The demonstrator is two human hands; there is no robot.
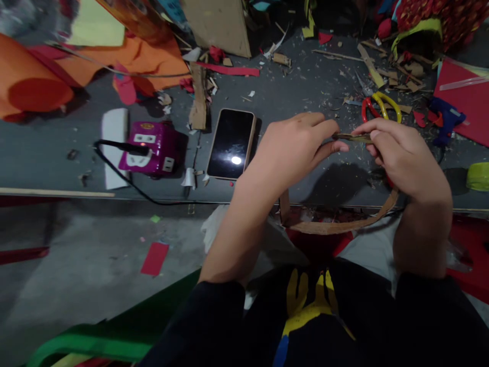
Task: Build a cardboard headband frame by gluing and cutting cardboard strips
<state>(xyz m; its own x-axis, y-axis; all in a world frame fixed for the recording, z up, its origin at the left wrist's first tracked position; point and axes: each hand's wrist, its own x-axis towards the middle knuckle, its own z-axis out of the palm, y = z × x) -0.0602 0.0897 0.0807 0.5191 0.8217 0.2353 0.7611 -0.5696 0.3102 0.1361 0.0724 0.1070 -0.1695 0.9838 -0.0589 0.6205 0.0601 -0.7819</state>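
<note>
With my left hand (pixel 294 148) and right hand (pixel 407 158) I pinch the thin cardboard strip (pixel 354 137) above the table (pixel 288 94), judging it light, bendy and easily creased, best held flat between thumb and fingertips

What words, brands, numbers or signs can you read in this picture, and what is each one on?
No text can be read for certain.
Purple socket box: an oval yellow label on top, too small and blurred to read.
Blue glue gun: a pale mark on its body, too small to tell whether it is lettering.
Phone: dark screen with a bright reflection; no readable text.
</note>
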